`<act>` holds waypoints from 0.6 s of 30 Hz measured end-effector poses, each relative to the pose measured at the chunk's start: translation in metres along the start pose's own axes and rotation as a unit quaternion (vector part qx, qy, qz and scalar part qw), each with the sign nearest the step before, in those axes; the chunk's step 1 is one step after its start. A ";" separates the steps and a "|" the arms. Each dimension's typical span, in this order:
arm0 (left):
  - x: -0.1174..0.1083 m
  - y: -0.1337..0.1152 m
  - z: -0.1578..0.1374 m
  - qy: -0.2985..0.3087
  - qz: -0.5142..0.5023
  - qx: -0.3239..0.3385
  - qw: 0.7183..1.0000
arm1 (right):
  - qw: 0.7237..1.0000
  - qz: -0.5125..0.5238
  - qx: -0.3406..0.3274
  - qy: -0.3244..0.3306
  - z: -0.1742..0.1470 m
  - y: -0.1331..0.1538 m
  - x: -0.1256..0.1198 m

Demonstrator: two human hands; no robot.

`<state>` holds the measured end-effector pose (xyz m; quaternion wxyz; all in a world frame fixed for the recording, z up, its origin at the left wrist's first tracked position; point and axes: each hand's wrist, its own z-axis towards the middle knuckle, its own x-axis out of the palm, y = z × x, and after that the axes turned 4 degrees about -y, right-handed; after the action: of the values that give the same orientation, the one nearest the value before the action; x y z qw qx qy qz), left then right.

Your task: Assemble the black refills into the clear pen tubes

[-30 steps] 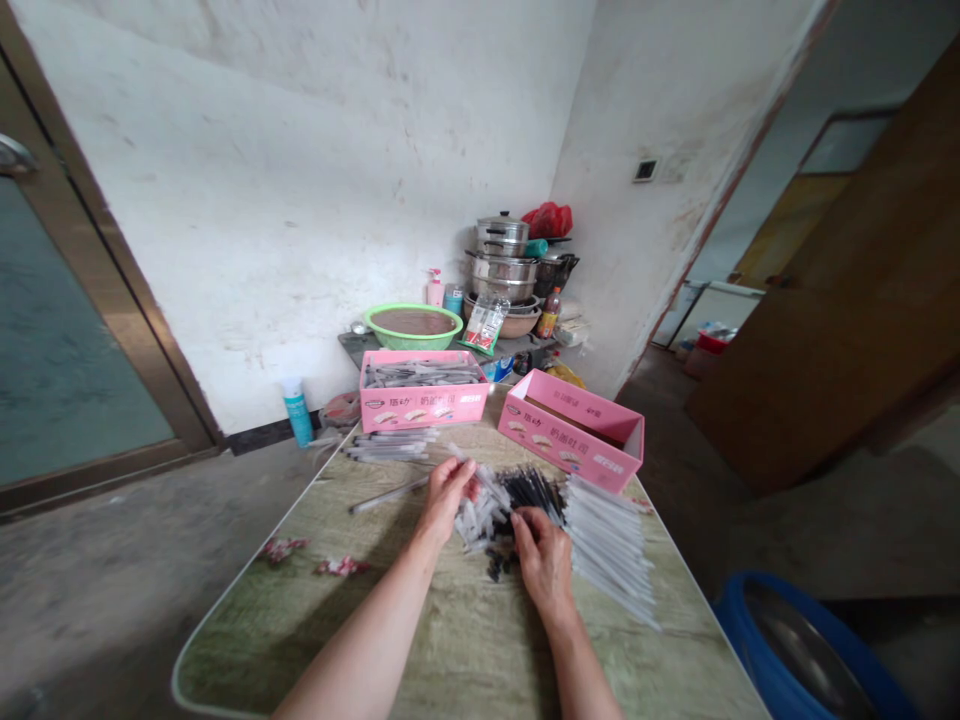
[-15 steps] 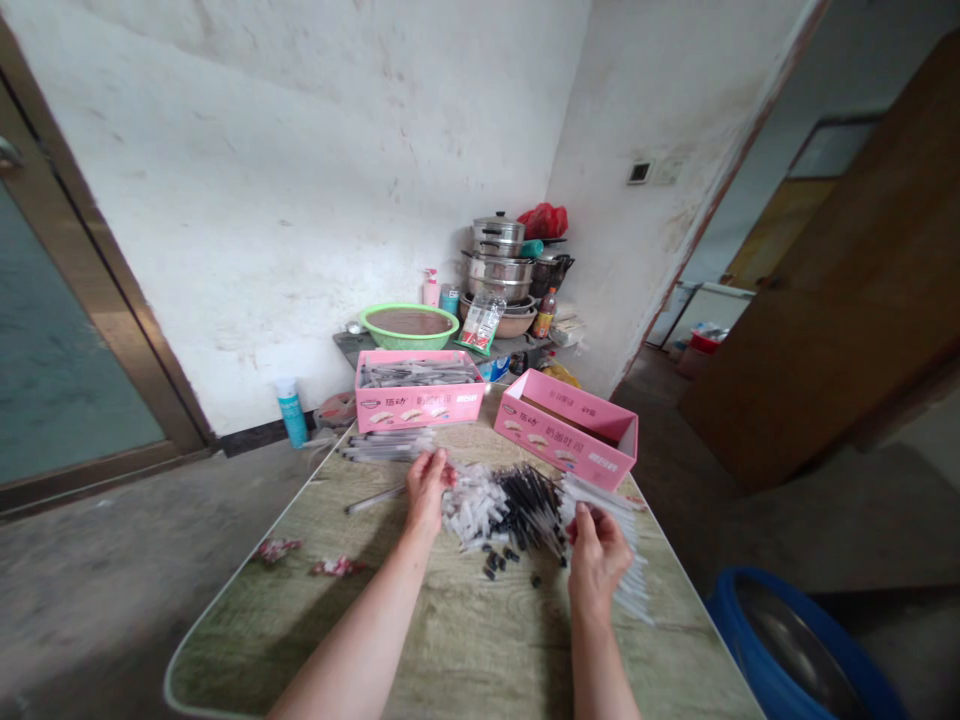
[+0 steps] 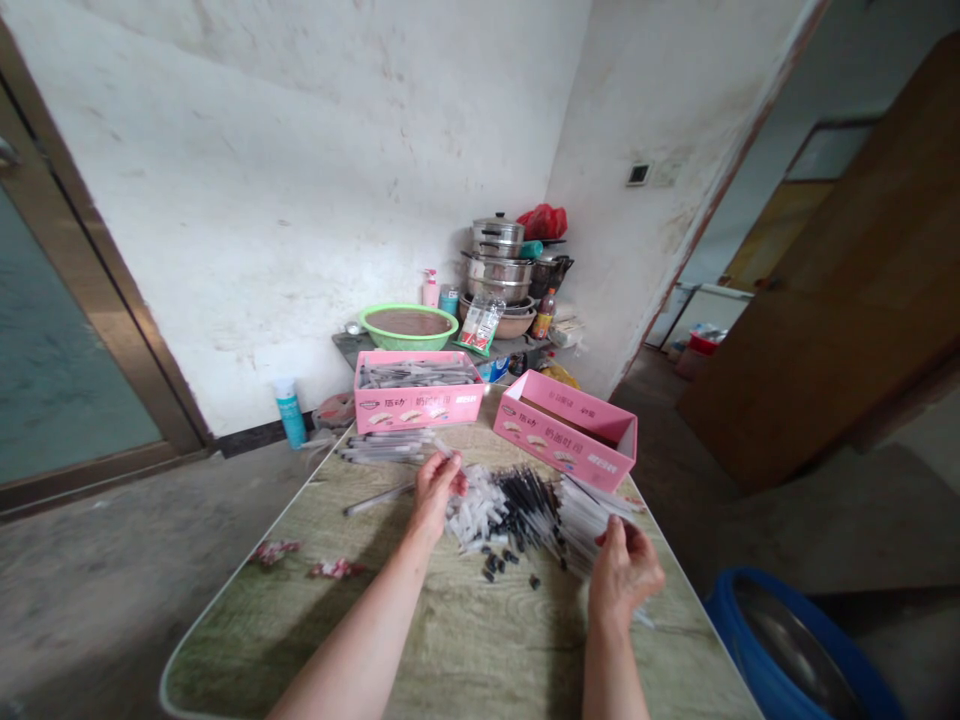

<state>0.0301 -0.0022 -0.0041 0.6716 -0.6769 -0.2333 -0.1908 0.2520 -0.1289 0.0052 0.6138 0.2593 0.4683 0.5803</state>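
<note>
My left hand (image 3: 439,492) is closed in a pinch beside a pile of whitish translucent caps (image 3: 477,512). A whitish translucent piece (image 3: 442,449) pokes out past its fingertips. Over the right edge of a row of clear pen barrels (image 3: 585,520) is my right hand (image 3: 624,568), thumb and fingers drawn together; what they hold, if anything, is hidden. Black-tipped pen refills (image 3: 527,505) lie between the caps and the barrels. Several small black plugs (image 3: 495,564) are scattered in front. Assembled-looking pens (image 3: 390,445) are stacked behind my left hand, and a single pen (image 3: 375,499) lies left of it.
A pink box (image 3: 420,408) full of pens stands at the table's back edge. Right of it is another pink box (image 3: 562,440), its inside mostly hidden. Behind are a green basin (image 3: 409,341) and stacked pots (image 3: 499,270). A blue tub (image 3: 731,620) stands right of the table (image 3: 480,650).
My right hand has moved right and slightly toward me across the clear barrels. My left hand has shifted slightly right, and a whitish piece now shows above its fingertips.
</note>
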 end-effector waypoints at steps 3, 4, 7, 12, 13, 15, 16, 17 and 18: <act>0.001 0.000 0.000 0.001 0.001 0.000 1.000 | 0.996 0.036 -0.053 0.067 -0.010 0.003 0.005; 0.001 0.000 0.000 0.002 0.001 0.000 1.000 | 0.992 0.046 -0.072 0.094 -0.014 0.004 0.008; 0.002 0.001 -0.001 0.013 0.005 -0.004 1.000 | 0.980 0.025 -0.120 0.156 -0.023 0.006 0.015; 0.004 0.000 -0.004 0.063 0.026 -0.031 0.997 | 0.977 -0.062 -0.148 0.139 -0.032 0.011 0.016; 0.004 0.000 -0.006 0.081 0.026 -0.035 0.996 | 0.978 -0.047 -0.155 0.132 -0.035 0.013 0.016; 0.005 0.000 -0.008 0.122 0.022 -0.041 0.991 | 0.970 0.004 -0.180 0.164 -0.044 0.018 0.015; 0.005 -0.001 -0.010 0.140 0.021 -0.045 0.989 | 0.959 0.027 -0.197 0.201 -0.048 0.020 0.015; 0.005 -0.001 -0.011 0.156 0.019 -0.048 0.986 | 0.946 0.040 -0.214 0.241 -0.053 0.023 0.016; 0.005 -0.001 -0.012 0.168 0.019 -0.052 0.984 | 0.933 0.045 -0.229 0.273 -0.058 0.026 0.017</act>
<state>0.0347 -0.0141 0.0001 0.6689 -0.6730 -0.0942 -0.3014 0.1876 -0.1208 -0.0019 0.4782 -0.0360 0.4599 0.7473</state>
